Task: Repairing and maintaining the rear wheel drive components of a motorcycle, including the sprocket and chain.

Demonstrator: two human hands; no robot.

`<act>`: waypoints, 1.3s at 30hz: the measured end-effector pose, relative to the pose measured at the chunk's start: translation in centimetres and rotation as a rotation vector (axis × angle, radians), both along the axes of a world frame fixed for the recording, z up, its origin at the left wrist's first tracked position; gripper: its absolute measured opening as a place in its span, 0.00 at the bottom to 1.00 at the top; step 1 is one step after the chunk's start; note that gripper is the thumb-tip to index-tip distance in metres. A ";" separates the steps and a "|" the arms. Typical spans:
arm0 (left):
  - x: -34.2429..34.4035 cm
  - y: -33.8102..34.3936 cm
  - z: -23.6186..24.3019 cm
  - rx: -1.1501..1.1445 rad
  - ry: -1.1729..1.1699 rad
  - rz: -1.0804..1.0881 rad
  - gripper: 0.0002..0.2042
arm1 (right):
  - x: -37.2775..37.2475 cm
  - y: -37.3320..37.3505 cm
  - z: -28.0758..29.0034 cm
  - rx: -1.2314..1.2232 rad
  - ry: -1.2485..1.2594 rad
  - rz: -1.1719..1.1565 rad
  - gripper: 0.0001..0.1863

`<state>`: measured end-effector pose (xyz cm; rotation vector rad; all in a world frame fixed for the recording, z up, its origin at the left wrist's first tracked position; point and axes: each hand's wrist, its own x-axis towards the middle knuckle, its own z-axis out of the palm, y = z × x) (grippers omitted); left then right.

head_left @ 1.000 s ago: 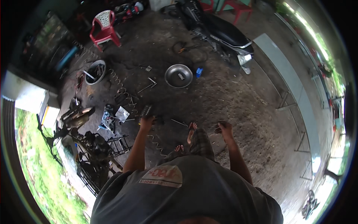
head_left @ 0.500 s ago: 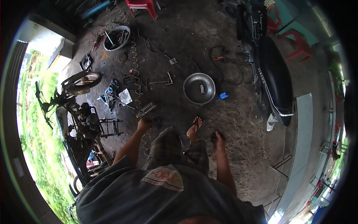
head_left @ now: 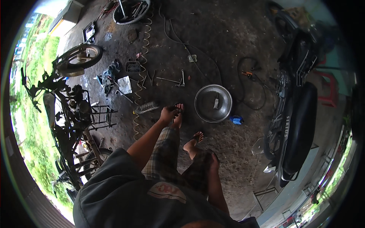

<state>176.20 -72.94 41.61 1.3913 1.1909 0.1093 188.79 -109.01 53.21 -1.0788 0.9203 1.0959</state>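
Observation:
My left hand (head_left: 167, 115) reaches down over the floor beside my left foot (head_left: 178, 115). Its dark fingers are curled together, and whatever they may hold cannot be made out. Just left of it lies a ribbed grey, elongated part (head_left: 146, 108) with a yellow bit at one end. My right hand (head_left: 214, 163) is at my right knee, its fingers dark and mostly hidden. A round metal basin (head_left: 201, 113) stands ahead and to the right, with a small light-coloured block (head_left: 216, 103) inside. Beside the basin is a blue container (head_left: 236, 120).
On the left stands a stripped motorcycle (head_left: 74, 102); a black-seated one (head_left: 300, 129) is on the right. A coiled hose (head_left: 145, 49), a T-shaped tool (head_left: 171, 80), a metal plate (head_left: 124, 85) and cables (head_left: 243, 83) lie about. A tub of tools (head_left: 131, 17) is at the far left.
My left hand has moved right, away from the ribbed part to beside my left foot. My right hand has drawn back to my knee. The whole view has shifted.

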 end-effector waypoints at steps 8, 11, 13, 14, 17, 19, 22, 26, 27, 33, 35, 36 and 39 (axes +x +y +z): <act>-18.6 -6.5 3.5 -0.314 0.076 0.683 0.14 | 4.6 13.6 -0.5 0.213 -0.001 0.470 0.16; -27.5 -14.9 6.0 -0.330 0.194 0.978 0.14 | 5.3 16.3 -3.9 0.259 0.024 0.721 0.15; -31.0 -21.7 8.1 -0.338 0.211 1.249 0.14 | 4.9 17.2 -7.1 0.249 0.071 0.871 0.15; -32.0 -25.3 9.1 -0.329 0.175 1.370 0.14 | 4.5 17.1 -8.6 0.231 0.037 0.917 0.13; -32.4 -34.2 10.9 -0.353 -0.050 1.739 0.16 | 3.6 15.9 -13.0 0.116 0.025 1.156 0.08; -30.3 -38.5 10.9 -0.369 -0.123 1.870 0.17 | 2.0 15.0 -16.3 0.095 -0.038 1.291 0.07; -26.0 -42.7 9.8 -0.364 -0.557 1.963 0.15 | -0.9 13.0 -20.9 -0.071 -0.122 1.603 0.06; -19.8 -46.9 6.6 -0.497 -0.897 1.955 0.15 | -6.3 9.9 -27.9 -0.028 -0.285 1.888 0.05; -18.5 -48.2 5.5 -0.517 -1.163 1.929 0.16 | -7.9 9.2 -30.1 0.019 -0.392 2.046 0.05; -15.6 -57.1 -2.7 -0.741 -1.137 2.089 0.16 | -20.1 0.4 -43.5 0.162 -0.442 2.179 0.08; -16.2 -59.9 -3.9 -0.820 -1.015 2.212 0.15 | -24.6 -4.4 -47.5 -0.154 -0.473 2.214 0.10; -16.9 -61.0 -4.5 -0.744 -1.058 2.223 0.15 | -26.7 -6.4 -49.4 -0.135 -0.460 2.239 0.10; -18.8 -63.7 -4.6 -0.588 -1.204 2.215 0.15 | -33.0 -12.9 -54.2 -0.359 -0.200 2.207 0.15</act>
